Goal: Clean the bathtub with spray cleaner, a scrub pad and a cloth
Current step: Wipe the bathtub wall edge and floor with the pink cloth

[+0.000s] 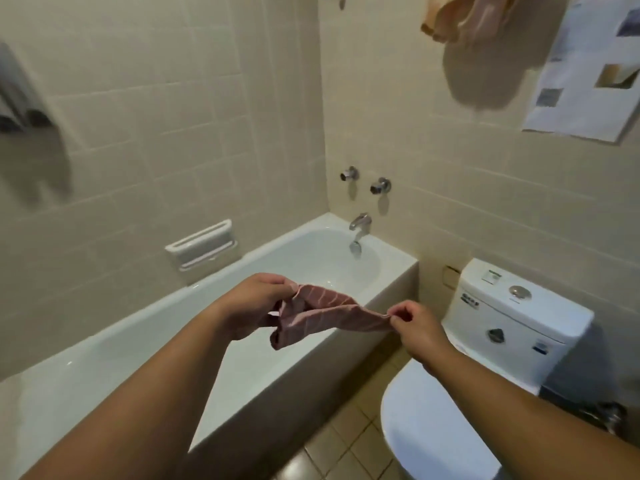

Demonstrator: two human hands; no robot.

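A pink striped cloth (320, 315) hangs stretched between my two hands, above the near rim of the white bathtub (391, 268). My left hand (258, 303) pinches its left end, with folds of cloth drooping below the fingers. My right hand (414, 323) pinches the right corner between thumb and fingertips. The tub runs from the lower left to the back wall, where a chrome spout (360, 223) and two wall taps (365, 180) sit. No spray bottle or scrub pad is in view.
A white toilet (512, 317) with its lid down stands right of the tub. A soap holder (202, 247) is set in the left wall. A grey towel (17, 95) hangs at far left, a peach cloth (467, 15) and paper sheet (588, 71) at upper right.
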